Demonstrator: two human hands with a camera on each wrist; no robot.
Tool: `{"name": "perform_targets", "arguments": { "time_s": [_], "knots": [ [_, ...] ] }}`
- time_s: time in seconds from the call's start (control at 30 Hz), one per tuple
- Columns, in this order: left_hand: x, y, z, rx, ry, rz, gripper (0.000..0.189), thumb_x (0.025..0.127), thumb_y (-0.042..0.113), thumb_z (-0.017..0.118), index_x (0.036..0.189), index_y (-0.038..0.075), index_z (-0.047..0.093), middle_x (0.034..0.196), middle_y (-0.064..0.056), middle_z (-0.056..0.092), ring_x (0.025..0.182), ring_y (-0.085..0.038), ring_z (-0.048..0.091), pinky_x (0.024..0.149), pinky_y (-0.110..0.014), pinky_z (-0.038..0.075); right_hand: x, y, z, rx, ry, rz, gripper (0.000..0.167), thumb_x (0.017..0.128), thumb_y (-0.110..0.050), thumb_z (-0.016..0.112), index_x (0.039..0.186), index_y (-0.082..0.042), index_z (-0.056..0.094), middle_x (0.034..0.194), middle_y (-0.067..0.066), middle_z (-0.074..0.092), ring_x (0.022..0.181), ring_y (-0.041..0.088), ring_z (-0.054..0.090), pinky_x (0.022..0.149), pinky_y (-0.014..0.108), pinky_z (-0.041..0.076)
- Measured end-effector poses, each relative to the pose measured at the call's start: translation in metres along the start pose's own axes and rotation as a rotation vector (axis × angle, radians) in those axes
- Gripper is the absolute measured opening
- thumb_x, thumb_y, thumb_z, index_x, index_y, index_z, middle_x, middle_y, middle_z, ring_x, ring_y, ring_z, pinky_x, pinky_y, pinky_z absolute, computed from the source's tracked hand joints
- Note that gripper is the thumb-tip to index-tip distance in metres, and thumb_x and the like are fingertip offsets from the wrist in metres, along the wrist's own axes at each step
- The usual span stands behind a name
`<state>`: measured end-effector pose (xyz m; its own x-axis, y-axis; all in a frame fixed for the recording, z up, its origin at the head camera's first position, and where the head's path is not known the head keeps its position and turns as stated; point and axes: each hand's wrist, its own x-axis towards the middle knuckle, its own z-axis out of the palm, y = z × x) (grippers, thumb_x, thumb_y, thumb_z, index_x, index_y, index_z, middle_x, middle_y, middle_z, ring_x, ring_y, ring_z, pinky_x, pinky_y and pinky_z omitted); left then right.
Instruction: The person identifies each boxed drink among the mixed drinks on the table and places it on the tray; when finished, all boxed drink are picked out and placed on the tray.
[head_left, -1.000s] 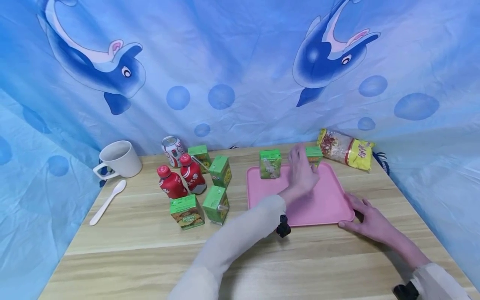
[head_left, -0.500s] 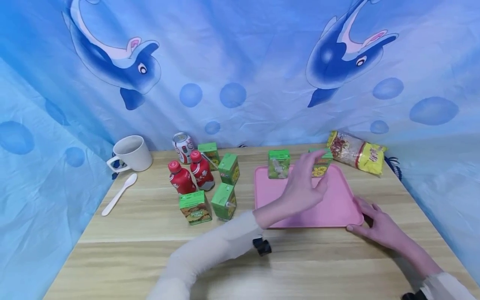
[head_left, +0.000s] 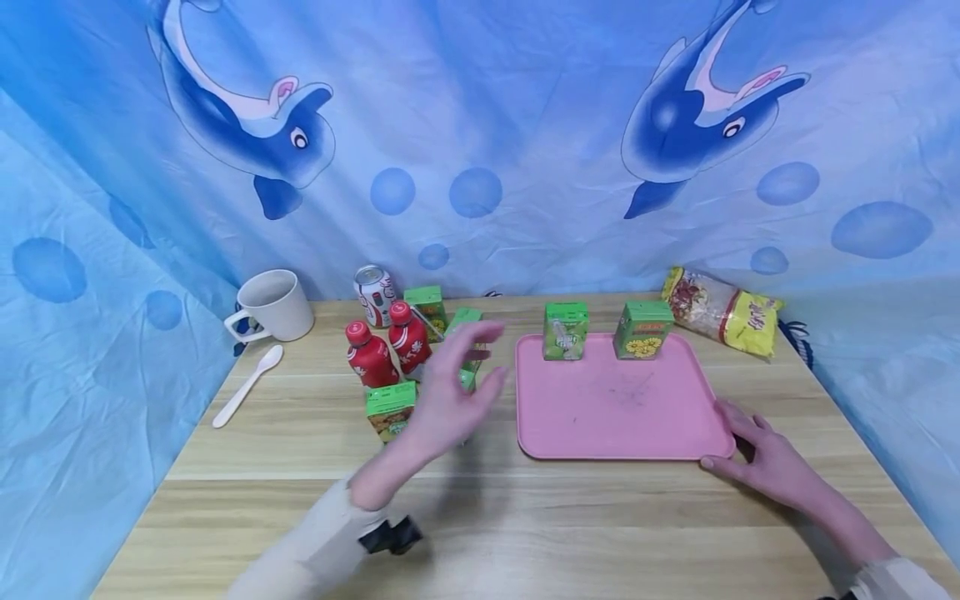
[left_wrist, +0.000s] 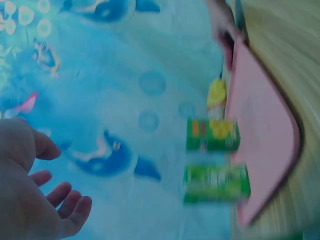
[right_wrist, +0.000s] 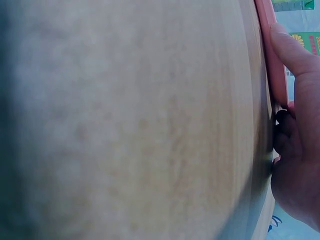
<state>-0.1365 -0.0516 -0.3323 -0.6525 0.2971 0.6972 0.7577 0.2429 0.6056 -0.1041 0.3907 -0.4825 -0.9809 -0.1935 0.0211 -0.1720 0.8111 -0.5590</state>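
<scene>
My left hand (head_left: 446, 408), its fingers spread and lightly bent, hovers with nothing in its grasp over the left cluster of green drink cartons. It partly hides one carton (head_left: 467, 381) and stands beside another carton (head_left: 390, 408). In the left wrist view the same hand (left_wrist: 37, 182) is bare. My right hand (head_left: 772, 467) holds the near right corner of a pink tray (head_left: 622, 408), thumb on the front edge and fingers at the side. Two green cartons, a left one (head_left: 566, 332) and a right one (head_left: 643, 331), stand upright along the tray's far edge.
Left of the tray stand two red bottles (head_left: 371, 358), a drink can (head_left: 375, 296) and more green cartons (head_left: 424, 307). A white mug (head_left: 276, 307) and a white spoon (head_left: 247, 387) are farther left. Behind the tray's right end lies a yellow food packet (head_left: 723, 312).
My left hand has drawn away from the right carton on the tray and moved left to the carton cluster. My right hand stays at the tray's corner. The head view has shifted slightly.
</scene>
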Motion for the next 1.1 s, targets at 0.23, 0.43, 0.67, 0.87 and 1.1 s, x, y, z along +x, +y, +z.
{"name": "perform_targets", "arguments": {
  "time_s": [0.23, 0.43, 0.67, 0.87, 1.1],
  "knots": [
    [-0.035, -0.017, -0.067, 0.160, 0.038, -0.106, 0.049, 0.079, -0.015, 0.074, 0.124, 0.002, 0.064, 0.116, -0.008, 0.065, 0.101, -0.020, 0.062, 0.085, -0.029, 0.055, 0.001, 0.000, -0.001, -0.007, 0.003, -0.012, 0.100, 0.084, -0.043, 0.079, 0.152, 0.008, 0.028, 0.148, 0.038, 0.034, 0.131, 0.060, 0.033, 0.117, 0.063, 0.005],
    [-0.063, -0.031, -0.102, 0.205, 0.013, -0.273, 0.052, 0.079, -0.015, 0.074, 0.126, 0.001, 0.061, 0.122, -0.011, 0.063, 0.105, -0.022, 0.060, 0.088, -0.028, 0.054, 0.000, 0.001, 0.000, -0.013, -0.001, -0.007, 0.100, 0.084, -0.044, 0.079, 0.153, 0.007, 0.027, 0.148, 0.038, 0.033, 0.130, 0.060, 0.033, 0.117, 0.062, 0.005],
    [-0.085, -0.044, -0.116, 0.147, -0.022, -0.435, 0.053, 0.081, -0.014, 0.072, 0.130, -0.008, 0.052, 0.128, -0.026, 0.057, 0.114, -0.042, 0.056, 0.088, -0.056, 0.053, 0.000, -0.001, -0.002, -0.006, -0.015, 0.007, 0.103, 0.085, -0.047, 0.077, 0.154, 0.006, 0.024, 0.149, 0.039, 0.030, 0.130, 0.062, 0.030, 0.115, 0.066, 0.004],
    [-0.097, -0.050, -0.115, 0.137, 0.005, -0.460, 0.060, 0.079, -0.017, 0.072, 0.134, -0.008, 0.048, 0.129, -0.028, 0.051, 0.116, -0.045, 0.052, 0.089, -0.058, 0.052, -0.001, -0.001, 0.000, -0.010, -0.007, 0.004, 0.101, 0.084, -0.045, 0.078, 0.153, 0.007, 0.026, 0.148, 0.039, 0.032, 0.129, 0.062, 0.032, 0.115, 0.065, 0.005],
    [-0.106, -0.061, -0.114, 0.101, -0.038, -0.525, 0.062, 0.081, -0.015, 0.071, 0.136, -0.008, 0.045, 0.135, -0.029, 0.048, 0.120, -0.046, 0.051, 0.092, -0.060, 0.050, -0.001, -0.004, 0.000, -0.025, -0.011, 0.016, 0.101, 0.084, -0.043, 0.080, 0.153, 0.008, 0.026, 0.147, 0.040, 0.032, 0.129, 0.062, 0.032, 0.115, 0.065, 0.005]
  ]
}}
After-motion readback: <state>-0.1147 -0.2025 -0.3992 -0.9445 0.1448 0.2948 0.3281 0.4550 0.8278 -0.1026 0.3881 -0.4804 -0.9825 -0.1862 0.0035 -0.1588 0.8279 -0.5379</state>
